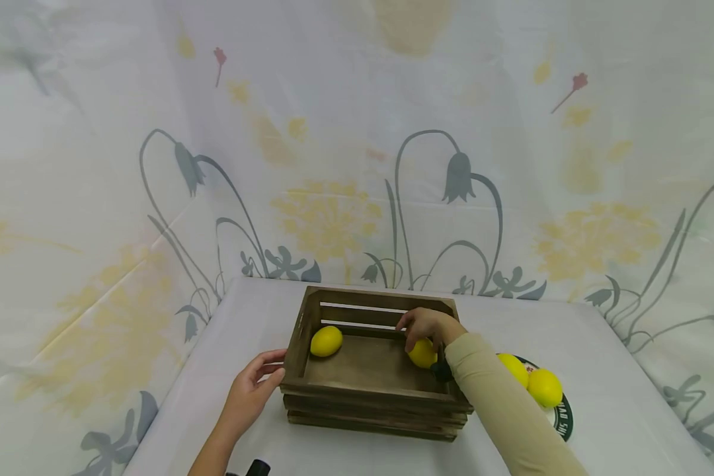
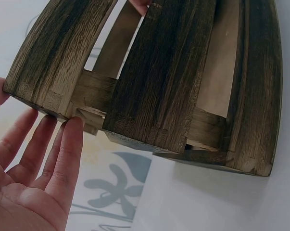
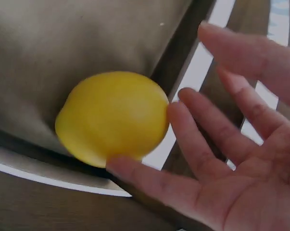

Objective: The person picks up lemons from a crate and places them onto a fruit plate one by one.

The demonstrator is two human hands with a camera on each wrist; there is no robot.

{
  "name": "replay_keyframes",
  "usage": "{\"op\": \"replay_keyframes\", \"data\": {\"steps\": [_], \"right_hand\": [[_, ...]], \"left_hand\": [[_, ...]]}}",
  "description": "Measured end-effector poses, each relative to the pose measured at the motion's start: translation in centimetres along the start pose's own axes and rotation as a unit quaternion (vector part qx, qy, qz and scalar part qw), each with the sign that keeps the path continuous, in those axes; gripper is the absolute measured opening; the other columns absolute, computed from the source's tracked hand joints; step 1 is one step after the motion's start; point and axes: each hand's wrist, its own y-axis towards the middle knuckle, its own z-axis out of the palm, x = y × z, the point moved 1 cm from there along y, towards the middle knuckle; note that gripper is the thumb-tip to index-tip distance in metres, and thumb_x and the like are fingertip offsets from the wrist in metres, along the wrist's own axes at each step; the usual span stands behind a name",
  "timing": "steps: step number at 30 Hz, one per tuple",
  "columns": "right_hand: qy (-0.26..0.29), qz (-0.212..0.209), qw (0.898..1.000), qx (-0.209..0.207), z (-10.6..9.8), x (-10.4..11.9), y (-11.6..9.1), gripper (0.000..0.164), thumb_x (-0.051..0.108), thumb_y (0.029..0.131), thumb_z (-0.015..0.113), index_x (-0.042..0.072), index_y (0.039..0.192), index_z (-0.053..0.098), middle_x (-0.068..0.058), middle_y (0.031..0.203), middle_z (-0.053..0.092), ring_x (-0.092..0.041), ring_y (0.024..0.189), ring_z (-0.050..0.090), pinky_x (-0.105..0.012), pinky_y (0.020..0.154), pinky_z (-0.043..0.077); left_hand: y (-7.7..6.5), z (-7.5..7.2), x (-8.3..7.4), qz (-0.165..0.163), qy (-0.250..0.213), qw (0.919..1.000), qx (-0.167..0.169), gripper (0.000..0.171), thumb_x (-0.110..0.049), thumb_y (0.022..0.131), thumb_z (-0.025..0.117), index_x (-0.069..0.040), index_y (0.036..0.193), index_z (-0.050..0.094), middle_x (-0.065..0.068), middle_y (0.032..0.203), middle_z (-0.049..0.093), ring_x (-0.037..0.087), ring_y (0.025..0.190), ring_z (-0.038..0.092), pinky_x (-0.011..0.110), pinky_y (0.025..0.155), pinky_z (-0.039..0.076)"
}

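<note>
A slatted wooden crate (image 1: 371,410) stands on the white table with its top uncovered. My left hand (image 1: 250,391) is at its left end, the fingertips (image 2: 72,126) touching the edge of a dark slat with fingers extended. Inside the crate, one lemon (image 1: 326,341) lies near the left end. A second lemon (image 3: 113,118) lies in the right part of the crate, on its floor against a corner. My right hand (image 3: 241,144) is beside this second lemon, fingers spread, with fingertips right at its skin. In the head view the right hand partly covers that lemon.
To the right of the crate, a plate with a dark green lettered rim (image 1: 565,420) bears more lemons (image 1: 545,388), partly behind my right sleeve (image 1: 500,403). A small black object (image 1: 258,468) shows at the lower edge. Flower-printed fabric (image 1: 357,165) surrounds the table.
</note>
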Motion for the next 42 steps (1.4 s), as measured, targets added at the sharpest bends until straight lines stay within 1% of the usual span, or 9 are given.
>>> {"op": "replay_keyframes", "data": {"steps": [6, 10, 13, 17, 22, 24, 27, 35, 42], "right_hand": [[-0.012, -0.026, 0.999, 0.021, 0.5, 0.9, 0.3, 0.045, -0.006, 0.073, 0.072, 0.004, 0.115, 0.06, -0.021, 0.122, 0.05, -0.032, 0.101, 0.054, -0.046, 0.077, 0.051], [-0.146, -0.008, 0.989, -0.02, 0.7, 1.2, 0.3, 0.042, -0.005, 0.07, 0.075, 0.003, 0.11, 0.063, -0.019, 0.117, 0.055, -0.03, 0.094, 0.057, -0.039, 0.073, 0.052], [-0.188, 0.004, 0.982, -0.015, 0.8, 1.1, 0.3, 0.045, -0.005, 0.071, 0.076, 0.004, 0.112, 0.063, -0.02, 0.117, 0.053, -0.038, 0.099, 0.055, -0.044, 0.073, 0.053], [-0.138, -0.005, 0.99, 0.023, 0.8, 1.0, 0.6, 0.05, -0.006, 0.073, 0.074, 0.006, 0.119, 0.059, -0.02, 0.121, 0.05, -0.041, 0.103, 0.052, -0.052, 0.073, 0.051], [-0.078, -0.013, 0.997, 0.025, 0.9, 1.1, 0.9, 0.047, -0.009, 0.074, 0.07, 0.002, 0.118, 0.057, -0.008, 0.08, 0.056, -0.015, 0.061, 0.044, -0.031, 0.061, 0.043], [-0.083, 0.0, 0.996, 0.02, 1.1, 1.1, 1.0, 0.048, -0.008, 0.074, 0.071, 0.002, 0.119, 0.057, -0.007, 0.076, 0.054, -0.013, 0.057, 0.041, -0.029, 0.058, 0.041], [-0.104, 0.015, 0.994, 0.033, 1.7, 1.0, 1.3, 0.054, -0.003, 0.075, 0.073, 0.006, 0.124, 0.053, -0.008, 0.088, 0.058, -0.013, 0.064, 0.05, -0.031, 0.064, 0.05], [-0.054, -0.088, 0.99, 0.096, 3.3, 2.0, 3.6, 0.065, -0.005, 0.077, 0.071, 0.011, 0.134, 0.045, -0.023, 0.124, 0.046, -0.024, 0.089, 0.055, -0.039, 0.068, 0.051], [-0.049, -0.113, 0.988, 0.097, 5.4, 2.8, 5.2, 0.064, 0.002, 0.079, 0.072, 0.015, 0.133, 0.041, -0.016, 0.119, 0.045, -0.021, 0.079, 0.052, -0.037, 0.061, 0.051]], "left_hand": [[0.0, 0.0, -0.1, 0.011, -0.005, 0.9999, -0.001, 0.03, -0.011, 0.09, 0.062, -0.002, 0.118, 0.059, 0.012, 0.117, 0.059, 0.013, 0.097, 0.056, 0.024, 0.078, 0.05], [0.0, 0.1, 0.0, 0.017, -0.01, 0.9998, 0.003, 0.031, -0.011, 0.09, 0.062, -0.001, 0.119, 0.058, 0.013, 0.117, 0.058, 0.013, 0.097, 0.057, 0.025, 0.078, 0.05], [0.0, 0.1, 0.0, 0.006, -0.008, 1.0, 0.001, 0.031, -0.013, 0.09, 0.063, -0.003, 0.118, 0.059, 0.011, 0.117, 0.059, 0.014, 0.098, 0.057, 0.024, 0.079, 0.05], [-0.1, 0.0, 0.1, -0.002, -0.008, 1.0, -0.002, 0.031, -0.014, 0.089, 0.063, -0.004, 0.118, 0.059, 0.009, 0.117, 0.059, 0.016, 0.099, 0.056, 0.025, 0.08, 0.05], [-0.1, -0.1, 0.1, -0.004, -0.007, 1.0, -0.003, 0.031, -0.015, 0.089, 0.063, -0.004, 0.119, 0.059, 0.009, 0.118, 0.059, 0.018, 0.099, 0.056, 0.024, 0.08, 0.05], [-0.1, -0.1, 0.1, -0.005, -0.005, 1.0, -0.004, 0.031, -0.015, 0.089, 0.063, -0.004, 0.118, 0.059, 0.009, 0.118, 0.059, 0.018, 0.099, 0.056, 0.024, 0.08, 0.05], [-0.1, -0.2, 0.1, -0.004, 0.0, 1.0, -0.005, 0.032, -0.016, 0.089, 0.063, -0.004, 0.119, 0.059, 0.009, 0.117, 0.059, 0.018, 0.099, 0.056, 0.024, 0.08, 0.05], [0.0, -0.2, 0.2, 0.004, -0.002, 1.0, -0.004, 0.031, -0.014, 0.089, 0.063, -0.004, 0.119, 0.059, 0.009, 0.118, 0.059, 0.017, 0.099, 0.057, 0.025, 0.08, 0.05], [-0.1, -0.1, -0.1, 0.013, -0.005, 0.9999, -0.001, 0.032, -0.014, 0.09, 0.063, -0.002, 0.119, 0.058, 0.011, 0.118, 0.058, 0.021, 0.1, 0.056, 0.024, 0.079, 0.05]]}}
